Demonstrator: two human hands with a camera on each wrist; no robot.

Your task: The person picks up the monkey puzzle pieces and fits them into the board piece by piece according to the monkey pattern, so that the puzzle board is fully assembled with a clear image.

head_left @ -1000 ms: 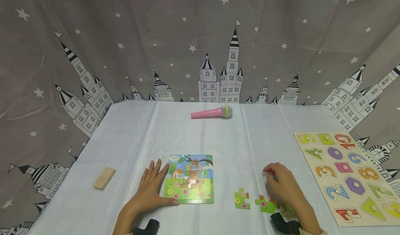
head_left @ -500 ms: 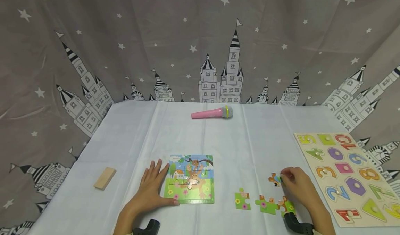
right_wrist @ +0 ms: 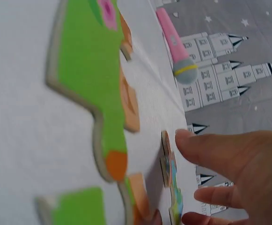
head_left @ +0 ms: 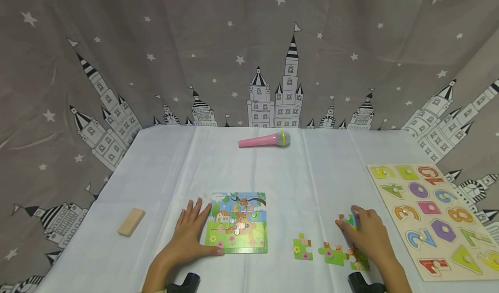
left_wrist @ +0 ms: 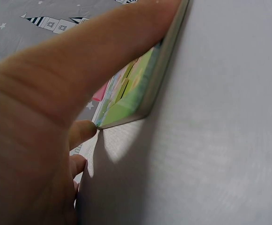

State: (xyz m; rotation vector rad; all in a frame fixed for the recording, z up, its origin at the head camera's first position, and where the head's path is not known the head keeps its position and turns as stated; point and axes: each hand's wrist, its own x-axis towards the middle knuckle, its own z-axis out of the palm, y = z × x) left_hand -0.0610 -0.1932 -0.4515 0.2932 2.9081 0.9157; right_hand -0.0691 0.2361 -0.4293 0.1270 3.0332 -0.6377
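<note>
My left hand [head_left: 187,241] lies spread at the left side of a square wooden jigsaw puzzle [head_left: 238,223] with an animal scene. Its thumb rests along the front left corner, and a fingertip touches the left edge in the left wrist view. Over on the right, my right hand [head_left: 368,232] has its thumb and fingers parted at a blue-and-orange puzzle piece [head_left: 346,218], partly covering it. In the right wrist view that piece [right_wrist: 173,180] lies beside the thumb tip. Nearer to me are green pieces: one with flowers [head_left: 302,248], another [head_left: 333,256], and a third [head_left: 359,260] partly under the hand.
A number-and-shape peg board [head_left: 432,223] lies at the right edge of the white table [head_left: 218,163]. Towards the back is a pink toy microphone [head_left: 263,140]. A small wooden block [head_left: 131,222] sits on the left. Behind hangs a grey castle-print curtain [head_left: 218,46].
The right hand uncovered the blue-and-orange piece, moving right and pinching its edge, then spread its thumb and fingers over it. The left hand and puzzle stayed put.
</note>
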